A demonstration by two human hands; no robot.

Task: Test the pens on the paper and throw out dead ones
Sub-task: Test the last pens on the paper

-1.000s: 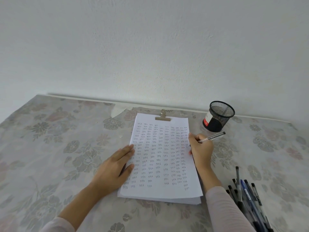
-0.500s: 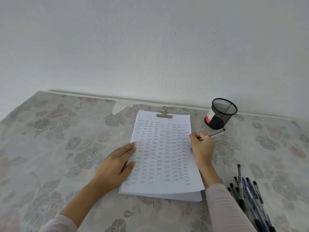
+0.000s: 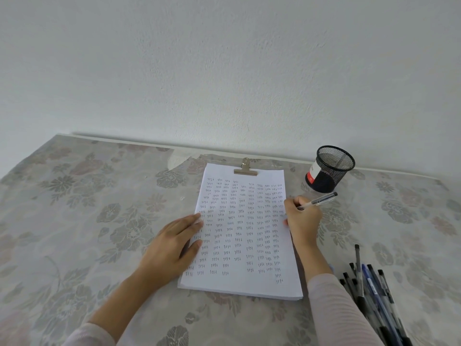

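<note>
A stack of white paper (image 3: 239,283) held by a metal clip (image 3: 245,168) lies in the middle of the table, covered with rows of small written marks. My left hand (image 3: 172,245) rests flat on the paper's left edge. My right hand (image 3: 303,218) grips a clear pen (image 3: 321,201) at the paper's right edge, tip down on the sheet, cap end pointing up and right. A bundle of several black and blue pens (image 3: 369,290) lies at the lower right.
A black mesh pen cup (image 3: 330,169) with a red-and-white label stands behind my right hand near the wall. The table carries a grey floral cloth (image 3: 87,221). A white wall runs along the table's far edge.
The view has tilted up a little, so the paper and cup sit lower in the frame. My right hand stays at the paper's right edge with the pen; the left hand has not moved.
</note>
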